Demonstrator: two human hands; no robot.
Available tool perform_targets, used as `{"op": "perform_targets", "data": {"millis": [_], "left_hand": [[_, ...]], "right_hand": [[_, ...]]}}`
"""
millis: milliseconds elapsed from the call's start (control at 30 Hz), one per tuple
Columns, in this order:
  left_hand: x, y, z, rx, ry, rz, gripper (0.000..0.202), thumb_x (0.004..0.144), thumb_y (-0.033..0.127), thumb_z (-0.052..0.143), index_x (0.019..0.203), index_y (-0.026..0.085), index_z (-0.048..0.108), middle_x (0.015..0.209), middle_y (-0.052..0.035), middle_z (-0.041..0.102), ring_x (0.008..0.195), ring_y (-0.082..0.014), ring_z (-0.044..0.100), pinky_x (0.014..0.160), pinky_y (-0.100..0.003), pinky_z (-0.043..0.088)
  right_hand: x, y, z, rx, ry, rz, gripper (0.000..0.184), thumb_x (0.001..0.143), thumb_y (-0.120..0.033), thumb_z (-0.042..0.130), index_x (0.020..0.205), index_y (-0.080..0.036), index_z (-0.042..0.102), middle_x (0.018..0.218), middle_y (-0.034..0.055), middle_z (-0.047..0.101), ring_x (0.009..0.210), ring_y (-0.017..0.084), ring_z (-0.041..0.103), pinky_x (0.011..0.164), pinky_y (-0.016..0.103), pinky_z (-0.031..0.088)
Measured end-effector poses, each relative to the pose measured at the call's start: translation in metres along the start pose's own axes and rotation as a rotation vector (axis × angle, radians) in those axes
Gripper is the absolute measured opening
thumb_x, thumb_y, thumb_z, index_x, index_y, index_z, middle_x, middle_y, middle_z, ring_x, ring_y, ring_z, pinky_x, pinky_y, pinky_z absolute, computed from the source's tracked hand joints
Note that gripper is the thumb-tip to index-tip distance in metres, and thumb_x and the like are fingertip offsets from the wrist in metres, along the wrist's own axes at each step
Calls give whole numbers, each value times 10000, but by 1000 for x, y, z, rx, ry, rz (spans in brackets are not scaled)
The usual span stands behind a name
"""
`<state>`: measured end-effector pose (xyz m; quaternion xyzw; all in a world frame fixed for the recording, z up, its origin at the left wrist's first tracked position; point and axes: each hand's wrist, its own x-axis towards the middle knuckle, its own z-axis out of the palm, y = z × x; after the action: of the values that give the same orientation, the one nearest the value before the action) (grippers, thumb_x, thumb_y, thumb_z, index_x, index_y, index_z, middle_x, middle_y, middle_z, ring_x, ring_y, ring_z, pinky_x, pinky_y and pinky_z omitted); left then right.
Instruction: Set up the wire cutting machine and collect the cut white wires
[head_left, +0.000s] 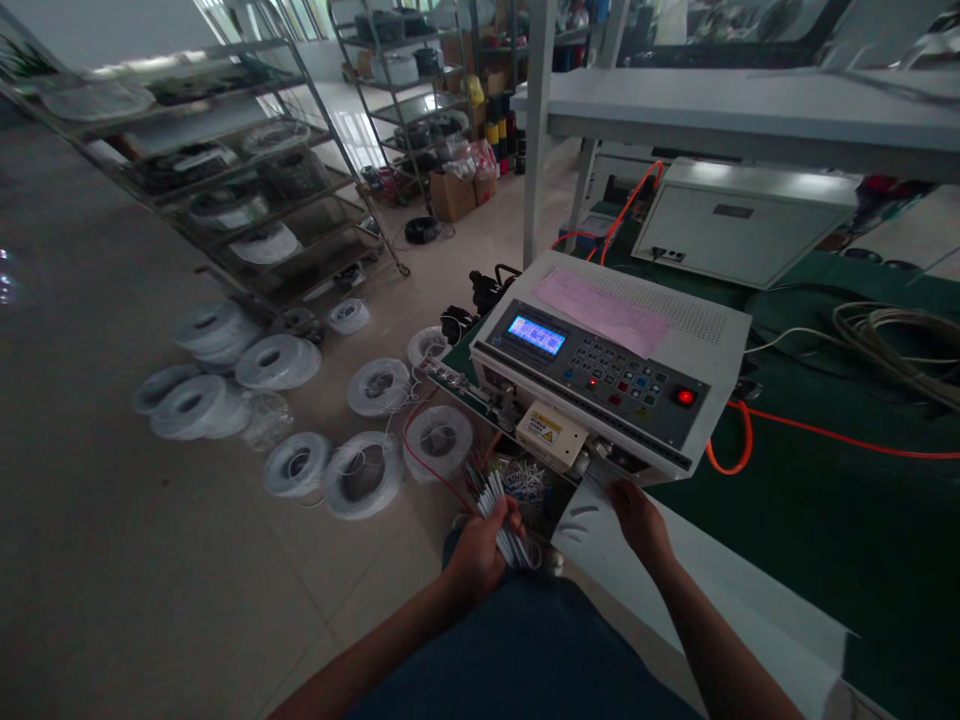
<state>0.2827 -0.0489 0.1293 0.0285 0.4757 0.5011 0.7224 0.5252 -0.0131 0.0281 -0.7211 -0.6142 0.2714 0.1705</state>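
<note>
My left hand [480,550] is closed around a bundle of short white cut wires [501,515], held over my lap in front of a bench. My right hand [636,520] reaches to the front underside of a white wire-cutting machine [697,320], fingers curled at its outlet; what they pinch is hidden. The machine has a lit blue display [536,335], a keypad [619,375] and a glowing red button [684,397]. A pile of cut wire pieces [525,482] lies in a bin under the outlet.
Several white wire spools [277,362] lie on the tiled floor at left. Metal shelving racks [217,170] with more spools stand behind them. An orange cable [742,440] and a grey cable coil [892,345] lie on the green bench top [840,520]. A second white box [739,220] sits behind.
</note>
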Motion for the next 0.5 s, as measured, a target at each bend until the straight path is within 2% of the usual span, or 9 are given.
{"op": "perform_targets", "data": {"millis": [200, 367, 500], "left_hand": [[1, 0, -1, 1, -1, -11, 189, 716, 294, 687, 713, 137, 583, 556, 16, 509, 528, -111, 491, 551, -228, 411], [0, 2, 0, -5, 11, -18, 186, 726, 287, 679, 726, 134, 573, 565, 16, 507, 531, -108, 492, 553, -221, 414], [-2, 4, 3, -3, 13, -24, 173, 739, 279, 665, 714, 137, 570, 559, 13, 500, 525, -107, 488, 557, -220, 418]], "right_hand": [[-1, 1, 0, 19, 1, 48, 299, 815, -421, 354, 829, -205, 561, 843, 99, 665, 753, 236, 625, 632, 320, 426], [-7, 11, -7, 26, 10, 108, 296, 798, -408, 366, 850, -196, 565, 802, 112, 672, 719, 251, 626, 599, 324, 418], [-12, 17, -11, 58, 4, 105, 293, 794, -433, 371, 834, -212, 560, 784, 88, 667, 726, 236, 622, 610, 312, 423]]}}
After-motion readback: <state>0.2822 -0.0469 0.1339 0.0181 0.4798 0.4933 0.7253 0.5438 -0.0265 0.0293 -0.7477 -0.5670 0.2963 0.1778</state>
